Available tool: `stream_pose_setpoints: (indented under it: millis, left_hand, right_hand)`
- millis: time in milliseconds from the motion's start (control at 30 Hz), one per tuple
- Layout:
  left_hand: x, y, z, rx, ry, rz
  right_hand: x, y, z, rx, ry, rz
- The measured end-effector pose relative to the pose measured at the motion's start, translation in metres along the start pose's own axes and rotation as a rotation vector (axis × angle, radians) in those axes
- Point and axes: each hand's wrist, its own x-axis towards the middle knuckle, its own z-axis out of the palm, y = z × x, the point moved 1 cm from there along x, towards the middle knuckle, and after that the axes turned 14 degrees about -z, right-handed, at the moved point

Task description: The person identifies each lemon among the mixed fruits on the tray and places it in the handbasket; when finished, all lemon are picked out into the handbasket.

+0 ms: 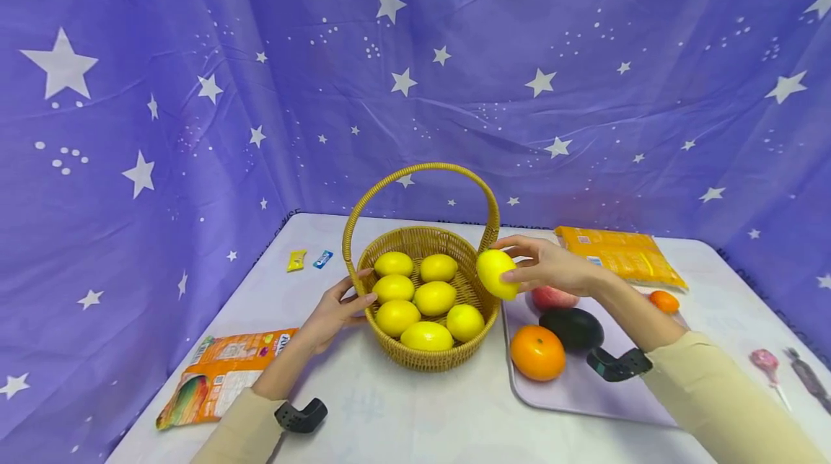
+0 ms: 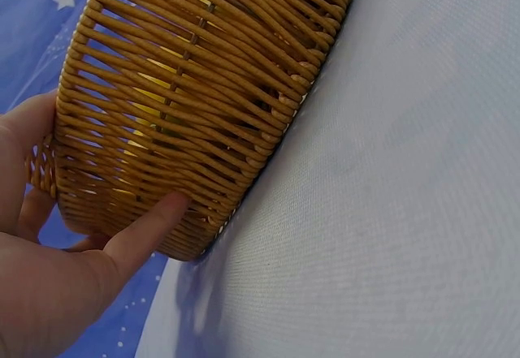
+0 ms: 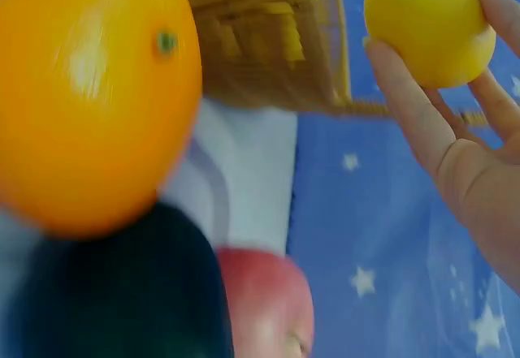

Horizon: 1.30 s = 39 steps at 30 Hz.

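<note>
In the head view a woven basket point(image 1: 428, 359) with a tall arched handle holds several lemons point(image 1: 435, 299). My left hand point(image 1: 335, 312) grips the basket's left side: the thumb reaches over the rim while a fingertip presses the outer wall, as the left wrist view shows. My right hand point(image 1: 548, 265) pinches another lemon point(image 1: 496, 270) between thumb and fingers, at the basket's right rim beside the foot of the handle. In the right wrist view this lemon point(image 3: 426, 29) sits at the fingertips, above the rim.
Right of the basket, a pale tray point(image 1: 539, 403) carries an orange point(image 1: 537, 353), a dark green oval fruit point(image 1: 573, 329) and a red fruit point(image 1: 553, 298). Orange packets point(image 1: 620, 255) point(image 1: 223, 377) lie back right and front left. Small candies point(image 1: 296, 260) lie back left; a lollipop point(image 1: 764, 360) lies far right.
</note>
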Motion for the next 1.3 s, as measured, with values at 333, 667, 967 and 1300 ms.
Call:
stream_pose_setpoints:
  millis: [333, 667, 967, 1300]
  left_hand:
    - [0.002, 0.000, 0.003, 0.001, -0.002, -0.008]
    - [0.002, 0.001, 0.004, 0.001, -0.004, 0.000]
    - [0.000, 0.001, 0.002, -0.008, 0.003, 0.003]
    - [0.000, 0.000, 0.002, -0.007, 0.006, -0.006]
  right_hand:
    - [0.043, 0.011, 0.034, -0.046, -0.122, -0.023]
    - [0.063, 0.015, 0.044, -0.127, -0.193, -0.072]
    - [0.071, 0.022, 0.044, -0.110, -0.243, -0.093]
    - [0.075, 0.026, 0.046, -0.100, -0.277, -0.104]
